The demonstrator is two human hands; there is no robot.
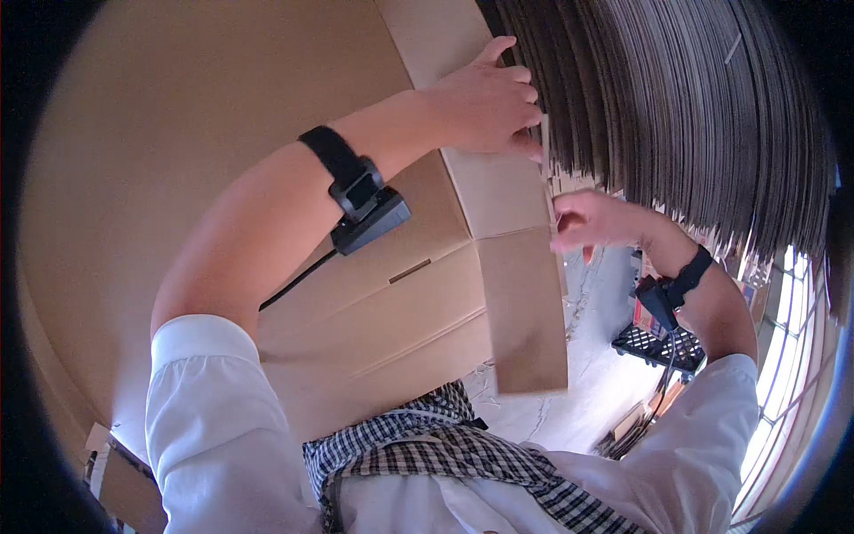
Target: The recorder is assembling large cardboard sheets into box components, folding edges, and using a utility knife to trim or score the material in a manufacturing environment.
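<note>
Cardboard flap (503,191): left hand (489,107), fingers bent at its right edge, right hand (594,221) curled beside it, both grips unclear; uneven pulling could tear it.

Passage: gap above pale floor (608,365), between cardboard flap (527,320) and black crate (654,347). Obstacles: dense stack of cardboard sheets (685,107), upper right; broad cardboard panel (222,62), blocking the left.
</note>
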